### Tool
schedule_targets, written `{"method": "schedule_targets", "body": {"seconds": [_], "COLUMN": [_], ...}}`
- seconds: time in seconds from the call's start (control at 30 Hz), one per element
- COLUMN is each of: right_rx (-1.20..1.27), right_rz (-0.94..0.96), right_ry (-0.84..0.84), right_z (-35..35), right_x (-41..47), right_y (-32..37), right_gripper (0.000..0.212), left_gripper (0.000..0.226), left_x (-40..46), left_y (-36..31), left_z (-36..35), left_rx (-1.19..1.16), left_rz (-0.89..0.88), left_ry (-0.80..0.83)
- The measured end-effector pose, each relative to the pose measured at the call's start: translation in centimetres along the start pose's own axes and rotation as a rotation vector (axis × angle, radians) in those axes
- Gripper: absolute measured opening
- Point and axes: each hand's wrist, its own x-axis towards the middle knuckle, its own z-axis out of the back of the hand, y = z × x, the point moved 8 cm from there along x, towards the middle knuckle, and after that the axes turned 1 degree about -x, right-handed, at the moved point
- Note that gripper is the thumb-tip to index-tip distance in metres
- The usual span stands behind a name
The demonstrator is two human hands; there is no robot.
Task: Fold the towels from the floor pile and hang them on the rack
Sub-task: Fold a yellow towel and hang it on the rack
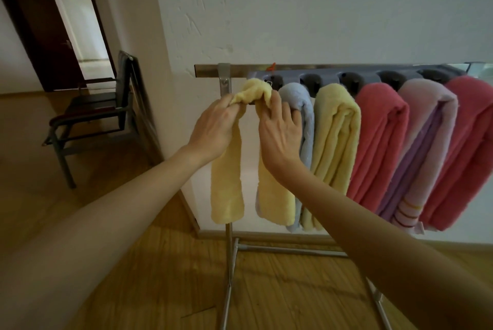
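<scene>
A narrow yellow towel hangs doubled over the leftmost peg of the rack, its two ends dangling side by side. My left hand pinches the bunched top of the left half. My right hand grips the right half near the peg, fingers spread against the towel and the light blue towel beside it. Several folded towels hang further right: yellow, red, pink and purple striped, and red. The floor pile is out of sight.
The rack's metal legs stand on the wooden floor against a white wall. A dark folding chair sits to the left by the wall corner. An open doorway lies beyond it.
</scene>
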Motion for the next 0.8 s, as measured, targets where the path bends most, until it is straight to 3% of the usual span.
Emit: {"method": "schedule_targets", "body": {"seconds": [0.13,0.27,0.5,0.6,0.8], "right_rx": [0.082,0.224,0.049,0.007,-0.014], "right_rz": [0.013,-0.079,-0.11,-0.101,-0.011], "right_ry": [0.025,0.03,-0.004,-0.09,-0.099], "right_z": [1.0,3.8,2.3,1.1,-0.1], "right_x": [0.3,2.2,2.7,1.7,0.2], "right_y": [-0.3,-0.2,0.2,0.0,-0.1], "right_gripper": [0.066,0.05,0.048,0.043,0.057], "left_gripper": [0.041,0.046,0.042,0.044,0.045], "left_x": [-0.4,1.3,2.7,2.2,0.3], "left_y": [0.6,0.6,0.3,0.6,1.1], "left_z": [0.5,2.9,2.4,1.8,-0.2], "left_rx": [-0.024,-0.036,0.023,0.007,-0.001], "left_rz": [0.051,0.042,0.044,0.045,0.039], "left_ry": [-0.035,-0.092,-0.021,-0.004,0.1]}}
